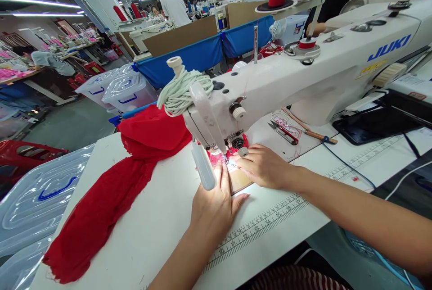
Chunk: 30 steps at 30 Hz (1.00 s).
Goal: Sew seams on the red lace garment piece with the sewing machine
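Observation:
A white sewing machine (270, 85) stands across the table with its presser foot and needle (227, 159) lowered near a lit spot. Under and behind the foot lies a small piece of red fabric (216, 158). My left hand (212, 204) rests flat in front of the foot, its fingers stretched forward and its thumb out to the side. Just right of the needle, my right hand (265, 166) has bent fingers pressed together at the fabric's edge; the fingertips are partly hidden. Long red cloth (111, 204) lies bunched on the table to the left.
Thread snips (283, 133), a wooden-handled tool (319, 134) and a black phone-like device (374, 123) lie right of the needle. A printed ruler (259, 231) runs along the table's front edge. Clear plastic bins (43, 191) stand at the left. Another person (173, 6) stands in the background.

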{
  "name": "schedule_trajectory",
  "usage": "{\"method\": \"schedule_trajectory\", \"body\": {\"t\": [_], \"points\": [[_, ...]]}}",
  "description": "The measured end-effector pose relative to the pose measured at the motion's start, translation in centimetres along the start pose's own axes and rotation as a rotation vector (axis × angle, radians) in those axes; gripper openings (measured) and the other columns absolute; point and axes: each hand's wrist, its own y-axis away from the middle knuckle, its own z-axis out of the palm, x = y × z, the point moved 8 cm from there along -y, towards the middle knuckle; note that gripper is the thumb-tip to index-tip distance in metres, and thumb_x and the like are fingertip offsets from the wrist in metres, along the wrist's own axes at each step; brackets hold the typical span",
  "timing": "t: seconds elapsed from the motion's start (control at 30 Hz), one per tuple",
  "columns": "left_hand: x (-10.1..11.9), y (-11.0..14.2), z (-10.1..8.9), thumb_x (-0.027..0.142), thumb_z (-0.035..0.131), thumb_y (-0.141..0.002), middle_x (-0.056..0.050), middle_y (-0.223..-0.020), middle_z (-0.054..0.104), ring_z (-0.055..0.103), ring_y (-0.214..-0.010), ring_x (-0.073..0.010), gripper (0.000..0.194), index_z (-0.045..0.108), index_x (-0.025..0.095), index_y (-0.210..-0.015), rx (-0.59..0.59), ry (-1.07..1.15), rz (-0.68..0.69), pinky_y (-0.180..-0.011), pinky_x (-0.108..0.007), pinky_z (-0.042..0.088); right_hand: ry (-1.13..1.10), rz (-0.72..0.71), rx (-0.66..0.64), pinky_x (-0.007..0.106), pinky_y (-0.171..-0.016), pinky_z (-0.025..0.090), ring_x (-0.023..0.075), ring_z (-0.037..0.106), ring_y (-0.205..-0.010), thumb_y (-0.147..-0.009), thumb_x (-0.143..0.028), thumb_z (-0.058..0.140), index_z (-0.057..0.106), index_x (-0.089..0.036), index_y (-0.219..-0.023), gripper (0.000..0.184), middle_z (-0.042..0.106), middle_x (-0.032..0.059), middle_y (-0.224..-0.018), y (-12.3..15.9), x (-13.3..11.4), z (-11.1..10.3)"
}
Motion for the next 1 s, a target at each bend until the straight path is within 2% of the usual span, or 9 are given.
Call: {"method": "schedule_trajectory", "body": {"t": [0.1, 0.37, 0.6, 0.77, 0.87, 1.0], "points": [[-0.3, 0.0, 0.3, 0.059, 0.023, -0.092, -0.025, -0.130, 0.054, 0.064, -0.092, -0.0306, 0.077, 0.044, -0.002, -0.134, -0.013, 0.025, -0.022, -0.066, -0.041, 0.056, -0.014, 0.003, -0.015, 0.029, -0.066, 0.032, 0.0144, 0.045, -0.060, -0.087, -0.010, 0.039, 0.059, -0.015, -0.081, 0.021, 0.053, 0.0001, -0.061, 0.0, -0.1, 0.0], [-0.7, 0.2, 0.7, 0.062, 0.025, -0.091, -0.024, -0.134, 0.051, 0.061, -0.103, -0.0331, 0.078, 0.041, 0.001, -0.136, -0.036, 0.058, -0.067, -0.071, -0.043, 0.056, -0.032, 0.009, -0.024, 0.030, -0.068, 0.034, 0.0143, 0.049, -0.062, -0.090, -0.012, 0.037, 0.059, -0.015, -0.083, 0.024, 0.059, 0.0014, -0.066, -0.1, -0.2, -0.1], [-1.1, 0.1, 0.1, 0.061, 0.029, -0.090, -0.024, -0.133, 0.051, 0.055, -0.115, -0.0361, 0.077, 0.041, 0.001, -0.135, 0.039, 0.094, -0.056, -0.084, -0.047, 0.054, -0.070, 0.001, -0.052, 0.031, -0.071, 0.035, 0.0153, 0.054, -0.072, -0.092, -0.013, 0.036, 0.058, -0.015, -0.085, 0.023, 0.067, 0.0061, -0.089, -0.1, -0.2, -0.1], [-2.9, -0.1, -0.6, 0.047, 0.038, -0.092, -0.022, -0.134, 0.051, 0.046, -0.126, -0.0343, 0.060, 0.042, 0.003, -0.134, 0.145, 0.153, -0.032, -0.097, -0.048, 0.047, -0.088, -0.001, -0.017, 0.032, -0.072, 0.035, 0.0161, 0.054, -0.071, -0.092, -0.014, 0.036, 0.059, -0.016, -0.086, 0.024, 0.065, 0.0042, -0.077, -0.1, -0.3, -0.7], [-3.7, -0.2, -0.4, 0.047, 0.040, -0.091, -0.020, -0.132, 0.054, 0.046, -0.125, -0.0358, 0.058, 0.047, 0.006, -0.131, 0.126, 0.167, -0.040, -0.094, -0.049, 0.048, -0.090, 0.019, -0.009, 0.031, -0.072, 0.035, 0.0156, 0.053, -0.069, -0.091, -0.013, 0.039, 0.059, -0.016, -0.085, 0.022, 0.064, 0.0031, -0.073, -0.1, -0.3, -1.0], [-3.8, -0.4, -0.4, 0.047, 0.041, -0.091, -0.019, -0.130, 0.054, 0.048, -0.121, -0.0372, 0.054, 0.052, 0.008, -0.126, 0.097, 0.161, -0.058, -0.095, -0.051, 0.046, -0.099, 0.045, 0.018, 0.031, -0.071, 0.036, 0.0156, 0.054, -0.070, -0.089, -0.012, 0.041, 0.059, -0.017, -0.083, 0.019, 0.064, 0.0031, -0.072, 0.0, -0.1, -1.4]]}}
